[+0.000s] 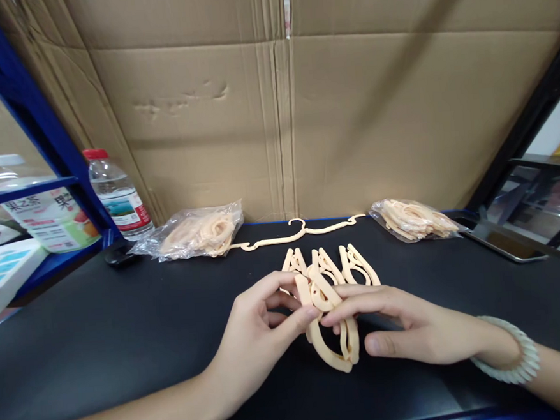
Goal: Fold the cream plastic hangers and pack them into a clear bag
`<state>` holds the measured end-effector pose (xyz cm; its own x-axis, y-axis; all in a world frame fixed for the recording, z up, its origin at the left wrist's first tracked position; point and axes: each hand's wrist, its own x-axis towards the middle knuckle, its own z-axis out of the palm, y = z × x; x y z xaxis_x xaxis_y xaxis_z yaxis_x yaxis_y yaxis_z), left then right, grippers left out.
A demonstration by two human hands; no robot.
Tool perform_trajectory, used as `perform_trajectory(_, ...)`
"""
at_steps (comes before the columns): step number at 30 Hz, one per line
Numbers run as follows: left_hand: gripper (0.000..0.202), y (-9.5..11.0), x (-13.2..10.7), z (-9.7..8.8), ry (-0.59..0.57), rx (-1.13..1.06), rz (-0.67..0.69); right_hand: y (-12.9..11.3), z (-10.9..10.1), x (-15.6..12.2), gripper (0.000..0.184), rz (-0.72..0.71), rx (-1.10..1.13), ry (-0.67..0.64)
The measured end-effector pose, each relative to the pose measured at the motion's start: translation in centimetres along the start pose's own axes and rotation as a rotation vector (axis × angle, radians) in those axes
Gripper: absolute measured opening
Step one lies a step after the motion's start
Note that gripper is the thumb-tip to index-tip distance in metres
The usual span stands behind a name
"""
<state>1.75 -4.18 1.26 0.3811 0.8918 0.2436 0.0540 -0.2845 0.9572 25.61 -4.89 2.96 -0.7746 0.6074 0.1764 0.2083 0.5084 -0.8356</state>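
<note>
A cream plastic folding clothes hanger point(329, 354), folded up, is held over the dark table in front of me. My left hand point(264, 326) pinches its upper left part between thumb and fingers. On the other side, my right hand point(403, 329) has its fingers on the hanger, some of them behind it, while the thumb stands apart. Just beyond my hands lie three more folded hangers; the rightmost folded hanger point(368, 268) shows best, and the others are partly covered. An unfolded hanger point(282, 239) lies farther back.
Clear plastic bags of hangers lie at the back: a left bag point(200, 231) and a right bag point(412, 218). A red-capped water bottle point(118, 196) stands at the back left. Cardboard point(196, 113) walls the rear. A metal tray point(502, 239) is at the right.
</note>
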Motion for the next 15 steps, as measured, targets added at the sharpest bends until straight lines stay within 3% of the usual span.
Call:
perform_trajectory(5,0.036,-0.4,0.3,-0.2,-0.015,0.026,0.014,0.4,-0.8,-0.2,0.037,0.054,0.031,0.046)
perform_trajectory(7,0.044,-0.6,0.4,-0.2,-0.016,0.065,0.049,1.1,-1.9,-0.4,0.037,0.109,0.061,0.186)
perform_trajectory(12,0.039,-1.1,0.2,-0.5,-0.047,0.255,0.195,4.0,-6.1,-1.6,0.043,0.332,0.105,0.718)
perform_trajectory(15,0.039,-1.4,0.1,-0.8,-0.064,0.373,0.266,5.9,-7.8,-2.3,0.044,0.52,-0.015,0.734)
